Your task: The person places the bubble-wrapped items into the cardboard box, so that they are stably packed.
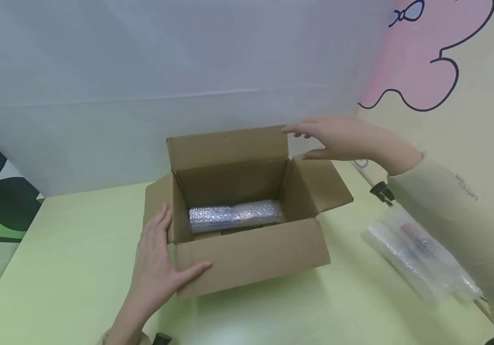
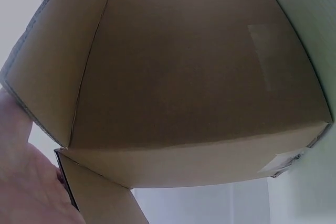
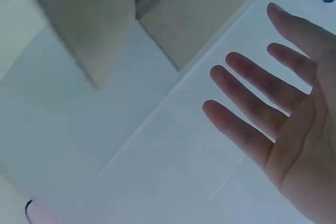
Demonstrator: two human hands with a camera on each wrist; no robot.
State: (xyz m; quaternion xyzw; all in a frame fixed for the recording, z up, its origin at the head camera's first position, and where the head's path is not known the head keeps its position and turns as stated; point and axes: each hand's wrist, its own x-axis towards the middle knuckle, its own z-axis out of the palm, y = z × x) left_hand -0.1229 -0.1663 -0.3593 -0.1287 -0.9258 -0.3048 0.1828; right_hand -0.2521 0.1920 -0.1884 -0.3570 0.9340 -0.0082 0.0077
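An open cardboard box stands on the pale green table with its flaps folded outward. Inside it lies a bubble-wrapped bundle, stretched along the box's length. My left hand rests at the near left corner, fingers extended along the left flap and thumb spread over the front flap. In the left wrist view, part of that hand shows beside the flaps. My right hand hovers over the right flap, fingertips right at the back flap's corner. The right wrist view shows its palm bare, fingers spread.
Clear bubble-wrap packages lie on the table to the right, under the right sleeve. A white sheet-like backdrop rises behind the box. Another wall with a pink drawing stands at the right.
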